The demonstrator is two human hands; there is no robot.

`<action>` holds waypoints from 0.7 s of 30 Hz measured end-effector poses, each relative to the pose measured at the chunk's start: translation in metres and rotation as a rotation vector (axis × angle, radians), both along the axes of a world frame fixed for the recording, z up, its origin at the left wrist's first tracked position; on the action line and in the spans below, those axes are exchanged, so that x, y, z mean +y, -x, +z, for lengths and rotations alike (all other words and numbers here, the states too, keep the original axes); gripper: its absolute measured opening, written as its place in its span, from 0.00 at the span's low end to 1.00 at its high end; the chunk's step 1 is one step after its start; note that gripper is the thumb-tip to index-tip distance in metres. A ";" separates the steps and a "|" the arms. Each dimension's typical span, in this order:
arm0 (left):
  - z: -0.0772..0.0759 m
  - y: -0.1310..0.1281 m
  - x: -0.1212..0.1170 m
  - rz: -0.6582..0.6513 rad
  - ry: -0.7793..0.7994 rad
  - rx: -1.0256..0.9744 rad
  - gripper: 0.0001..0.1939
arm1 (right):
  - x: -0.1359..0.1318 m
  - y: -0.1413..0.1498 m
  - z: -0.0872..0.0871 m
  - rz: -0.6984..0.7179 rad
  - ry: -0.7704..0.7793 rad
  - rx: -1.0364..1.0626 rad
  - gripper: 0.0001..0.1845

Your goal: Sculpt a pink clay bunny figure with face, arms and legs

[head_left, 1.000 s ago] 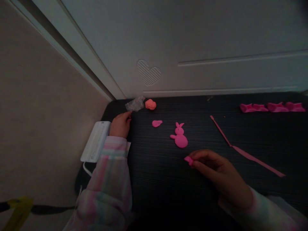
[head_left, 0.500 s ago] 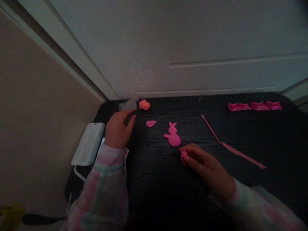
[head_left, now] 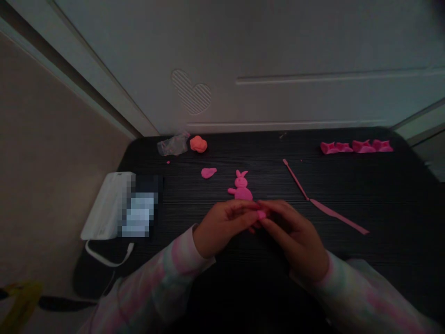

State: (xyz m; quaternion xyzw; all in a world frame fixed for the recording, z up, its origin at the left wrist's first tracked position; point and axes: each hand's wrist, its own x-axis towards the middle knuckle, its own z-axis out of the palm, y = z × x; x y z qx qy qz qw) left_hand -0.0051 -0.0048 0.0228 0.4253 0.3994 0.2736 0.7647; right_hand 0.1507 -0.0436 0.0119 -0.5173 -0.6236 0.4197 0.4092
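Between the fingertips of my left hand [head_left: 225, 225] and my right hand [head_left: 295, 234] is a small piece of pink modelling clay [head_left: 261, 214]. Both hands are closed on it in a pinch. Just beyond them a flat pink clay rabbit [head_left: 240, 183] lies on the dark table, its lower body partly covered by my fingers. It has two ears and one arm on its left side. To the left of the rabbit lies a flattened pink clay piece [head_left: 208, 173]. An orange clay lump [head_left: 198, 144] sits farther back.
A crumpled clear wrapper [head_left: 174, 144] lies by the orange lump. Two pink modelling tools [head_left: 339, 216] and a row of pink moulds [head_left: 356, 147] are on the right. At left are a white power bank [head_left: 107, 204] with a cable and a phone [head_left: 141, 213]. A white panel [head_left: 295, 55] stands behind the table.
My left hand has come from the wrapper to the right and meets my right hand at the pink clay. A tiny pink bit now shows near the wrapper. The view has shifted slightly.
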 end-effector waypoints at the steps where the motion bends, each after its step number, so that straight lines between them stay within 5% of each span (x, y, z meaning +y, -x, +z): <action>1: -0.002 -0.001 -0.001 0.019 0.066 -0.023 0.12 | -0.001 0.001 -0.001 -0.003 -0.001 -0.007 0.12; 8: -0.017 -0.005 -0.003 0.043 0.324 -0.165 0.16 | -0.002 0.000 -0.002 0.027 -0.085 -0.165 0.05; 17: -0.024 -0.003 -0.010 0.030 0.211 -0.196 0.20 | 0.000 -0.003 -0.007 0.098 -0.165 -0.377 0.10; 21: -0.026 -0.004 -0.014 -0.023 0.099 -0.152 0.25 | -0.011 -0.023 -0.031 0.084 -0.131 -0.430 0.14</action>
